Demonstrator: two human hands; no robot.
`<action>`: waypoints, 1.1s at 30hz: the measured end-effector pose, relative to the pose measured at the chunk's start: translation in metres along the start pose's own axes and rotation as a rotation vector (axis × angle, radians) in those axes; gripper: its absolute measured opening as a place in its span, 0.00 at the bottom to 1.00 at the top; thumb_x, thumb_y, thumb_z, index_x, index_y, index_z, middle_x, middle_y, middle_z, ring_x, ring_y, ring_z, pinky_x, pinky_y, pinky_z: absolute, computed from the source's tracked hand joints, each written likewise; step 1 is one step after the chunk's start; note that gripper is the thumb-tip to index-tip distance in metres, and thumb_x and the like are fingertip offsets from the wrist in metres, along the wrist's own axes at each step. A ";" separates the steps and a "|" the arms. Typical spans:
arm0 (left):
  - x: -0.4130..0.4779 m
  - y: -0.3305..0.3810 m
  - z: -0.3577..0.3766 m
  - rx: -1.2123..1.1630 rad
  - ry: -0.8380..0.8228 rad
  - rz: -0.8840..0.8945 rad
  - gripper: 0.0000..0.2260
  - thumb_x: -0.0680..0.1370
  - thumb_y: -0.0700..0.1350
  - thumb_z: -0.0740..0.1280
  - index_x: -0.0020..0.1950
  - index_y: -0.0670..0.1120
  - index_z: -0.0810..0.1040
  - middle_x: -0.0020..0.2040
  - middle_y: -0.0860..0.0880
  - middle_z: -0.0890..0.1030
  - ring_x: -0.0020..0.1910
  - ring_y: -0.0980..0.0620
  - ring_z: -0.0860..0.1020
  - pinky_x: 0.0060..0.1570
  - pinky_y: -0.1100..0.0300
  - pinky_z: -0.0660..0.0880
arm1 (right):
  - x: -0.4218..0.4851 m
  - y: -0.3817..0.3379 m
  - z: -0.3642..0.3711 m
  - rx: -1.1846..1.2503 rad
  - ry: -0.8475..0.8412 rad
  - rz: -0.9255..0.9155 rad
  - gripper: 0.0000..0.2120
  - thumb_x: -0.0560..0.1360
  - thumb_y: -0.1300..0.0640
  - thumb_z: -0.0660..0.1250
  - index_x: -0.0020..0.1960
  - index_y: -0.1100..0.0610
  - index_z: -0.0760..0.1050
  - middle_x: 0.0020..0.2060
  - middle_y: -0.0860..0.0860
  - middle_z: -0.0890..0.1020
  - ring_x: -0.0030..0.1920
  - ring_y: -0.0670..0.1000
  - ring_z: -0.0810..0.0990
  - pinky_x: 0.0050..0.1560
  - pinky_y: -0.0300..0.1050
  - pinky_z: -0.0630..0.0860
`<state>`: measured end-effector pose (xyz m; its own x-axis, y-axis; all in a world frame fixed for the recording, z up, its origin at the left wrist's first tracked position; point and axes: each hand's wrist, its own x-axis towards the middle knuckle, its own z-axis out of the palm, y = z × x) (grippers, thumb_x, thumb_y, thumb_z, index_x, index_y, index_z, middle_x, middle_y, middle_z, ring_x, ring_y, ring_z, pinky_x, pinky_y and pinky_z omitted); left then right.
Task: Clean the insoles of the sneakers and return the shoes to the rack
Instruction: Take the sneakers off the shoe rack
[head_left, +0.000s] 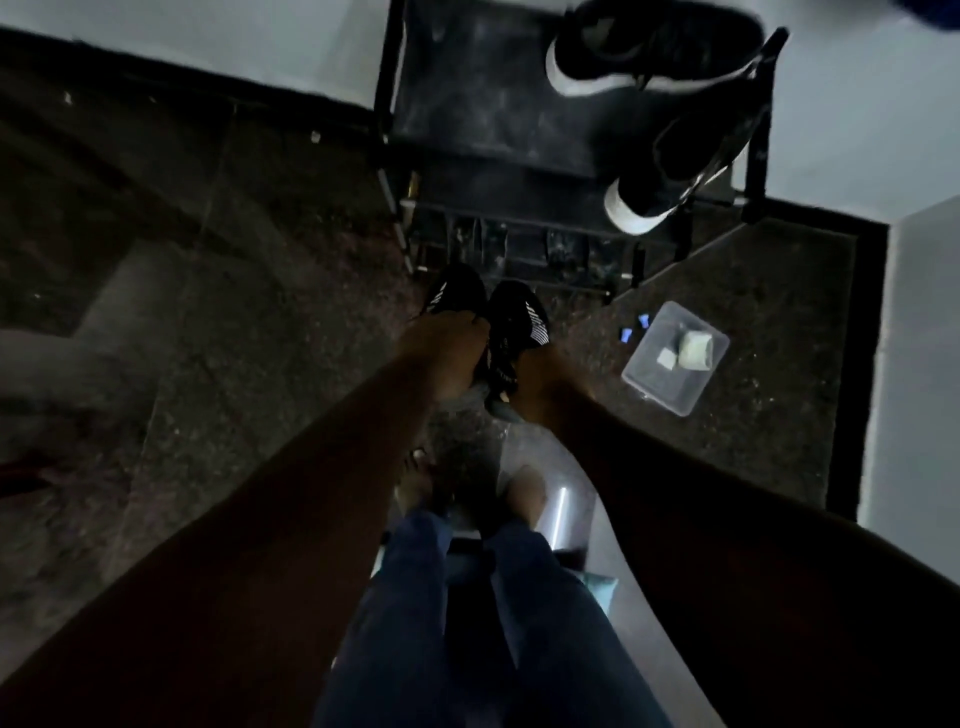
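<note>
I hold two black sneakers with white stripes side by side, toes toward the rack. My left hand (447, 348) grips the left sneaker (453, 292) at its opening. My right hand (540, 384) grips the right sneaker (519, 322) near its heel. Both shoes hang just in front of the black shoe rack (478, 109), below its top shelf. The insoles are hidden from view.
Two black shoes with white soles (654, 47) (670, 176) sit on the right side of the rack. A clear plastic box (675, 358) with a white cloth and a small pad lies on the dark floor to the right. My legs and bare feet (524, 493) are below.
</note>
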<state>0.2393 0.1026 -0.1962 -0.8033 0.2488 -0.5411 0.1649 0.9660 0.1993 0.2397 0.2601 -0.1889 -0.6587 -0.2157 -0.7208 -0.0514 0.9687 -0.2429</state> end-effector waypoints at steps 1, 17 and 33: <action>0.011 -0.003 0.020 -0.036 -0.011 -0.004 0.26 0.73 0.54 0.74 0.67 0.44 0.73 0.65 0.43 0.78 0.64 0.40 0.77 0.60 0.46 0.77 | 0.018 0.009 0.015 -0.001 -0.006 0.013 0.21 0.76 0.50 0.73 0.63 0.62 0.79 0.56 0.61 0.83 0.56 0.61 0.83 0.54 0.50 0.82; 0.184 -0.086 0.286 0.095 0.002 -0.047 0.26 0.76 0.49 0.69 0.73 0.48 0.72 0.70 0.46 0.75 0.69 0.41 0.72 0.65 0.50 0.71 | 0.272 0.078 0.227 -0.013 0.093 0.005 0.16 0.79 0.52 0.69 0.63 0.59 0.78 0.58 0.62 0.81 0.59 0.65 0.81 0.54 0.53 0.80; 0.237 -0.123 0.396 0.011 -0.064 -0.132 0.15 0.79 0.46 0.62 0.65 0.52 0.78 0.62 0.48 0.81 0.61 0.40 0.77 0.58 0.47 0.78 | 0.365 0.093 0.328 0.034 0.054 0.040 0.19 0.79 0.48 0.66 0.65 0.57 0.78 0.61 0.62 0.80 0.62 0.65 0.79 0.59 0.56 0.79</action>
<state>0.2555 0.0708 -0.6726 -0.7802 0.1235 -0.6132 0.0667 0.9912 0.1147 0.2403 0.2306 -0.6876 -0.6997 -0.1691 -0.6942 0.0007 0.9714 -0.2373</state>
